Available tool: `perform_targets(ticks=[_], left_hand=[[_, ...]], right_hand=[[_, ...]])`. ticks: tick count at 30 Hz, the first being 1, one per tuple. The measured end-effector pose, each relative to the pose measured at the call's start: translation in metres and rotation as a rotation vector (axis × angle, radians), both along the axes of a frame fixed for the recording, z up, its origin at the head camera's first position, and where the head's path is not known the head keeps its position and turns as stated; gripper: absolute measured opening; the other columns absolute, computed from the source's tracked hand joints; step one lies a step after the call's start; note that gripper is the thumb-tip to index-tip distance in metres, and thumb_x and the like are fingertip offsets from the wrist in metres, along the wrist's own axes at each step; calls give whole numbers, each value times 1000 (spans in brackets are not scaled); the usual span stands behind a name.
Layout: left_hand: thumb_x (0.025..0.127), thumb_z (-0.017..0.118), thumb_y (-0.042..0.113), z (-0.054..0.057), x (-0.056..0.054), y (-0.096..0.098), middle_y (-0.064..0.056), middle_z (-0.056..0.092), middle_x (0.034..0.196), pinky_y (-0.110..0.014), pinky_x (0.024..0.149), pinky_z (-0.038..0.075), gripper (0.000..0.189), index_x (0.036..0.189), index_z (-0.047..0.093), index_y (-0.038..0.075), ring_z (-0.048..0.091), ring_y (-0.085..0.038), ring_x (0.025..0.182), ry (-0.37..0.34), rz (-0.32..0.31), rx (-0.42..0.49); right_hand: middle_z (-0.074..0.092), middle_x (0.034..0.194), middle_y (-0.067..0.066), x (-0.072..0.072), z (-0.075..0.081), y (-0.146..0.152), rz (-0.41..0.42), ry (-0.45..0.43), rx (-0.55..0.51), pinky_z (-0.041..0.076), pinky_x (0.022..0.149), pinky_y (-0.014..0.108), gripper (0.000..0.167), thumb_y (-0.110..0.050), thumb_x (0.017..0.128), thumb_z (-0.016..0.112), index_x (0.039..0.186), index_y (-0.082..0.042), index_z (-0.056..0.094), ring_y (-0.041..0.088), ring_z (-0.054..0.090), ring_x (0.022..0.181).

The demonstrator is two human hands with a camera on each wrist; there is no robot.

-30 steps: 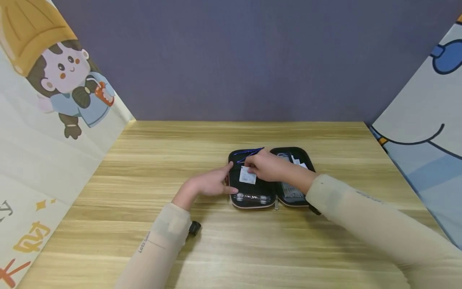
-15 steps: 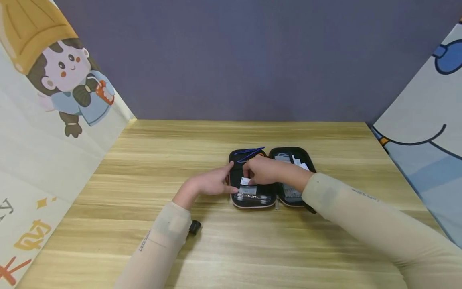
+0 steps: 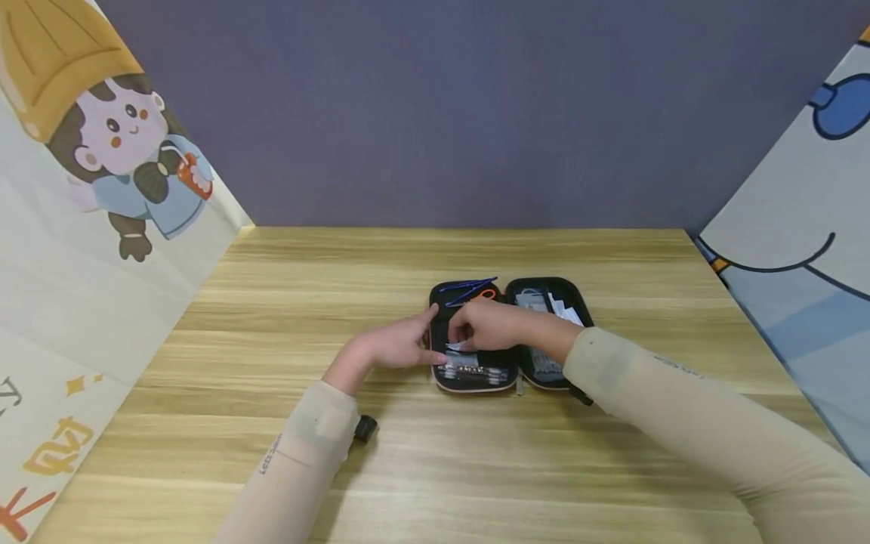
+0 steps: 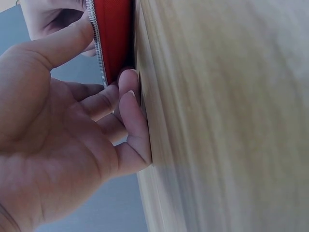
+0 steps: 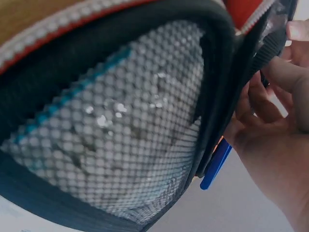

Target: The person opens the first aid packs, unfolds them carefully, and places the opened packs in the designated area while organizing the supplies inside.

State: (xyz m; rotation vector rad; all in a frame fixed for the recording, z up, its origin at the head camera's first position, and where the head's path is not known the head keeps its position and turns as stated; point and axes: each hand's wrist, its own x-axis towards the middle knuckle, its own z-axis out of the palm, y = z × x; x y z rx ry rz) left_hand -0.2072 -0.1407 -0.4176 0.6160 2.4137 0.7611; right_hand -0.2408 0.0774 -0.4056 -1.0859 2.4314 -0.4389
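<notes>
An unfolded zippered case (image 3: pixel 440 326), black inside and red outside, lies on the wooden table. My left hand (image 3: pixel 397 344) grips its left rim; in the left wrist view, the thumb lies on the zipper edge and curled fingers meet the red side (image 4: pixel 113 34). My right hand (image 3: pixel 492 325) pinches a small white packet (image 3: pixel 459 347) low over the left half, just above a clear sleeve of white-tipped sticks (image 3: pixel 476 373). Blue tweezers (image 3: pixel 469 285) and an orange handle loop (image 3: pixel 486 294) show at that half's top. The right fingertips are partly hidden in the head view.
The case's right half has a mesh pocket (image 5: pixel 120 125) with packets behind it; white papers (image 3: pixel 564 308) stick up there. A zipper pull (image 3: pixel 519 385) hangs at the front of the fold. A dark panel (image 3: pixel 435 113) stands behind the table (image 3: pixel 306 272), printed sheets at both sides.
My right hand has moved toward me and slightly left with the white packet, which lay flat in view and now shows only a thin edge. The left hand has stayed at the rim.
</notes>
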Motion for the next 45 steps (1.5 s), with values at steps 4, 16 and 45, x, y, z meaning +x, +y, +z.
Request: perform_targets(ticks=[4, 16, 45], left_hand=[[101, 73, 37, -1, 0, 0, -25, 12, 177, -47, 137, 19, 106, 170, 0, 1, 22, -35, 165, 10, -1, -1], [102, 72, 37, 1, 1, -1, -25, 15, 177, -48, 136, 22, 105, 170, 0, 2, 24, -33, 164, 10, -6, 10], [101, 72, 37, -1, 2, 0, -24, 12, 178, -47, 137, 19, 106, 171, 0, 4, 21, -34, 165, 5, 0, 9]], right_hand=[[69, 83, -3, -4, 0, 1, 16, -29, 18, 53, 72, 24, 15, 1, 92, 70, 89, -13, 75, 8, 59, 75], [68, 88, -2, -7, -4, 3, 29, 11, -15, 51, 72, 24, 11, -2, 97, 68, 97, -13, 71, 9, 58, 77], [77, 112, 14, -26, 48, 12, -140, 222, 20, 62, 87, 46, 22, -3, 100, 68, 120, -2, 77, 27, 72, 99]])
